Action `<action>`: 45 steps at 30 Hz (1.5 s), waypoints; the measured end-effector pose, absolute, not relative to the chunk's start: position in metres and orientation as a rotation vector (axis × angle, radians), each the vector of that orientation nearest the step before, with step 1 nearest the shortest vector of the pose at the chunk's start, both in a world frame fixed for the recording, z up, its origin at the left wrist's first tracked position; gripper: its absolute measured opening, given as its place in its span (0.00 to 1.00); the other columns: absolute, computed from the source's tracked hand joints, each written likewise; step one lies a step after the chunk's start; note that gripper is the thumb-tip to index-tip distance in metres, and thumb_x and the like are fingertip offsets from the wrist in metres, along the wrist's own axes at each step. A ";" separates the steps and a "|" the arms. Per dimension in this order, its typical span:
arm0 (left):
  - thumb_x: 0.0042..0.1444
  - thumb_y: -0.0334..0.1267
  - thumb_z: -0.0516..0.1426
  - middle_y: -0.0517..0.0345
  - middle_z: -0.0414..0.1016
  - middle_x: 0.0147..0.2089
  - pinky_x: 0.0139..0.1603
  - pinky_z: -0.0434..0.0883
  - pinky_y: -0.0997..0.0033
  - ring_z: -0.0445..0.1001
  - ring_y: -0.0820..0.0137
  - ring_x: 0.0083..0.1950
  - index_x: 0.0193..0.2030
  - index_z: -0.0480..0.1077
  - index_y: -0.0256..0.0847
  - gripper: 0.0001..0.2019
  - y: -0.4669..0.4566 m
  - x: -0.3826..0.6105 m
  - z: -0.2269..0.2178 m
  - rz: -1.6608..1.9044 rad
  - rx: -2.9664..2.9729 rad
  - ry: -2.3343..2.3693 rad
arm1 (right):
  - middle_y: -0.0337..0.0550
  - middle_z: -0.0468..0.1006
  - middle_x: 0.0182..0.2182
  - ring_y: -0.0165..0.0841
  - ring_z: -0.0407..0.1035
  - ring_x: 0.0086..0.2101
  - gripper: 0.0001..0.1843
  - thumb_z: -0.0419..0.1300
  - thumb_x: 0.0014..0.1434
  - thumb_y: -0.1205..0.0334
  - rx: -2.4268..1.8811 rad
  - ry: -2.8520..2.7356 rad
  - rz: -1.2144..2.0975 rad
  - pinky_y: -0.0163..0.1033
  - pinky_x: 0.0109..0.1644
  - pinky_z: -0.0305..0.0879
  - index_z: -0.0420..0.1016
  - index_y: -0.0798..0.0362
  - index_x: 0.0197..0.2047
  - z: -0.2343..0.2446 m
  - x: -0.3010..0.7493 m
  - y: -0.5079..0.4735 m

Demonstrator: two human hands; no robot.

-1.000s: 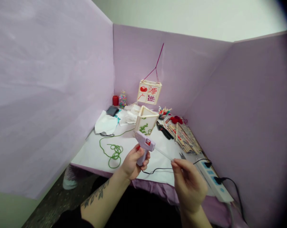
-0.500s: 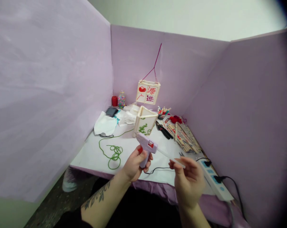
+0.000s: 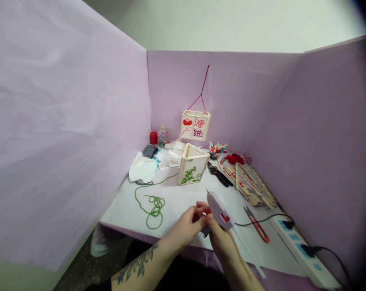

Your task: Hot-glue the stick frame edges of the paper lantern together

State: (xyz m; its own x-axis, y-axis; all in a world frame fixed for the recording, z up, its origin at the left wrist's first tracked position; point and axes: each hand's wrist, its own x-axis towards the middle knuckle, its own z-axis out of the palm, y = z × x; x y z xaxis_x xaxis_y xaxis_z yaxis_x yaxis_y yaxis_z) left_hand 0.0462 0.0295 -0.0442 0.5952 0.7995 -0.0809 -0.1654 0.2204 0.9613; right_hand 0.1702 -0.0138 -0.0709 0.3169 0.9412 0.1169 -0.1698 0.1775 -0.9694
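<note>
A pale purple hot glue gun [image 3: 219, 210] is between my hands above the table's front edge, its metal nozzle pointing up and away to the left. My right hand [image 3: 223, 238] is wrapped round its handle. Against the red trigger, my left hand [image 3: 191, 222] has its fingers curled; my right thumb partly hides them. A long translucent glue stick [image 3: 246, 250] sticks out of the gun's back end. Beyond the gun stands a triangular stick-framed paper lantern [image 3: 193, 169] with a green plant design. Left of it lies a tangled green cord [image 3: 155, 208].
Red-handled snips [image 3: 258, 226] and a power strip [image 3: 304, 246] lie at the right. Behind them are black pliers [image 3: 221, 176] and a pile of sticks [image 3: 249, 186]. A lettered lantern [image 3: 195, 126] hangs at the back. Crumpled white paper [image 3: 142, 167] lies at the left.
The glue gun has passed from my left hand to my right and turned nozzle-up. My right hand has left the glue stick. The view has shifted, bringing the snips fully into sight.
</note>
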 end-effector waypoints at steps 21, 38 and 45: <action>0.63 0.29 0.48 0.43 0.68 0.62 0.62 0.66 0.61 0.70 0.62 0.59 0.47 0.73 0.35 0.13 0.214 0.037 0.058 0.713 2.653 1.056 | 0.37 0.72 0.19 0.29 0.66 0.21 0.25 0.69 0.48 0.41 -1.167 -0.850 0.980 0.33 0.24 0.61 0.74 0.56 0.33 -0.018 0.215 0.031; 0.59 0.32 0.51 0.51 0.74 0.43 0.39 0.74 0.69 0.72 0.65 0.42 0.36 0.76 0.39 0.11 0.103 0.011 0.060 0.974 2.010 0.882 | 0.32 0.63 0.20 0.28 0.58 0.21 0.19 0.63 0.54 0.44 -1.377 -1.337 0.626 0.34 0.25 0.57 0.66 0.50 0.28 0.016 0.183 0.017; 0.60 0.33 0.52 0.52 0.74 0.42 0.39 0.73 0.70 0.72 0.66 0.42 0.35 0.76 0.40 0.11 0.101 0.012 0.051 1.021 1.943 0.895 | 0.34 0.65 0.23 0.31 0.60 0.25 0.17 0.62 0.56 0.46 -1.423 -1.335 0.638 0.37 0.28 0.59 0.69 0.51 0.30 0.003 0.185 0.014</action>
State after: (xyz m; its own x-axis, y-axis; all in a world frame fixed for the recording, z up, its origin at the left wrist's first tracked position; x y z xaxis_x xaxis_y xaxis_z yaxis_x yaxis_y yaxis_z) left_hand 0.0121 0.1012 0.0509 0.4365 0.8315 0.3436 0.2311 -0.4727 0.8504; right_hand 0.1846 0.0135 0.0029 0.2395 0.9352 0.2607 0.3848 0.1551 -0.9099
